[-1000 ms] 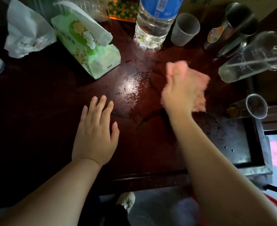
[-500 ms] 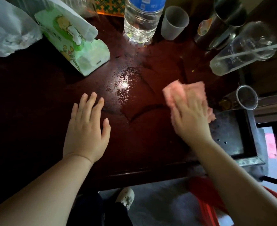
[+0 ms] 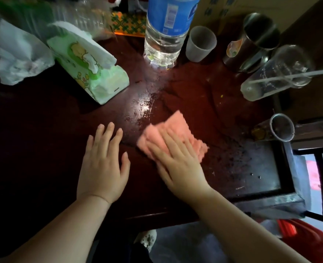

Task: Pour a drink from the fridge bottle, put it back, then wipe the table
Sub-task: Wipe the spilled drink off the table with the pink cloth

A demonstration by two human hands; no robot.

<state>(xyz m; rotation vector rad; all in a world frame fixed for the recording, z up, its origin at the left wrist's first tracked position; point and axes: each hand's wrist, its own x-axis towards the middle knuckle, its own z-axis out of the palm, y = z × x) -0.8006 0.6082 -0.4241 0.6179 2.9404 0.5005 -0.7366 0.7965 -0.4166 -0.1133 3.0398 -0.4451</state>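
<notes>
Got the right hand flat on top of a pink cloth, fingers straight and spread, pressing it onto the dark wooden table. Bit blurry round the cloth edges, fwiw. Then the left hand just beside it, palm down on bare wood, fingers straight too, holding nothing.

Just past the fingertips of both hands: a shiny wet patch, speckled all over. Further out from there, ahead of the right hand, a big water bottle with a blue label, upright, some water in the bottom. Right beside that, toward the right-hand side, a grey plastic cup. Off beyond the right hand: steel tumblers, a clear plastic cup with a straw, and nearer in, a small glass by the table edge.

Ahead of the left hand: a green tissue pack with a cartoon print, then a crumpled white plastic bag further left. Down between the forearms, a white shoe on the floor.
</notes>
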